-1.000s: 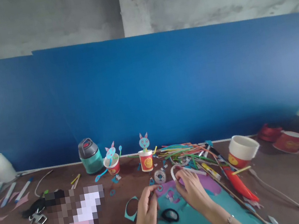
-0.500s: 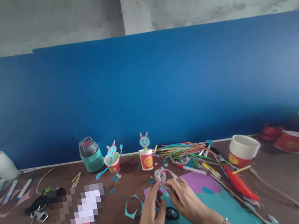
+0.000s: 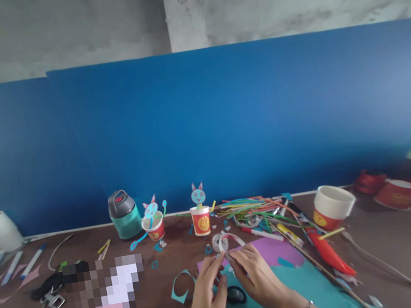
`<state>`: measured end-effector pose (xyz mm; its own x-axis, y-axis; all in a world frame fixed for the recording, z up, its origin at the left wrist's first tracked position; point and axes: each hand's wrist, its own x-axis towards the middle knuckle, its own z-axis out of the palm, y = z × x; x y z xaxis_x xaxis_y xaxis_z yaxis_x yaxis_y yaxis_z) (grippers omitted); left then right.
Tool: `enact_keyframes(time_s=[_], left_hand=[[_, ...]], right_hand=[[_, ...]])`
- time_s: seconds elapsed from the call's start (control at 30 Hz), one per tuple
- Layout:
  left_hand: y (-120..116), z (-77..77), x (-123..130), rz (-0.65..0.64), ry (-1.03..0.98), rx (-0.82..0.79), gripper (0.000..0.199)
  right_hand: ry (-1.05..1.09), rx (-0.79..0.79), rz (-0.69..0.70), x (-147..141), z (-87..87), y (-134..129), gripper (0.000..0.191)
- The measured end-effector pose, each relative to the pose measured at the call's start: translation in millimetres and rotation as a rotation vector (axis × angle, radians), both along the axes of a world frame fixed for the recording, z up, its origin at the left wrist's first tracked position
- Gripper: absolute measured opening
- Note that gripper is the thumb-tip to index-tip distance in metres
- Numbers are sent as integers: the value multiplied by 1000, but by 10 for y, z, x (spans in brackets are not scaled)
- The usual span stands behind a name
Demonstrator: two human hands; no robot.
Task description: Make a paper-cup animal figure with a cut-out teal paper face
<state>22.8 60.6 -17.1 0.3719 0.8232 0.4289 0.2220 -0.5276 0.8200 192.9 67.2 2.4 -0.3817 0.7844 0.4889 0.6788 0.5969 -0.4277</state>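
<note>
My left hand (image 3: 209,295) is over the teal paper's left edge, its fingertips closed at a strip of white tape. Close beside it, my right hand (image 3: 259,276) pinches the same strip between thumb and fingers. The tape strip (image 3: 235,237) loops up in a curve just beyond my fingers. Next to the loop is a white tape roll (image 3: 217,243). Exactly where each fingertip grips is partly hidden. Under my hands lie purple paper (image 3: 271,251) and teal paper (image 3: 292,294). A black scissor-like handle (image 3: 236,294) shows between my wrists.
Two paper cups with cat faces, one upright (image 3: 202,223) and one tilted (image 3: 155,228), stand behind. Coloured sticks (image 3: 254,209) are heaped to their right. A red curved object (image 3: 330,254), a white-and-red cup (image 3: 334,206) and a teal jar (image 3: 125,217) are around. Paper scraps (image 3: 182,294) lie left.
The tape loop has risen and bent more beside the roll. My fingertips have shifted slightly along the strip; the view has tilted a little.
</note>
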Motion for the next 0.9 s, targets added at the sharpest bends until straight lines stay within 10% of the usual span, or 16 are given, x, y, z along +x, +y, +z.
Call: enact_keyframes(time_s=[0.4,0.67,0.9], left_hand=[[7,0,19,128,-37,0,16],[24,-93,10,23,31,98,48],[23,-22,27,55,-20,125,33]], right_hand=[[30,15,43,-36,-13,-24,17],[54,55,34,-11,-60,28,15],[67,76,31,-18,-70,50,13]])
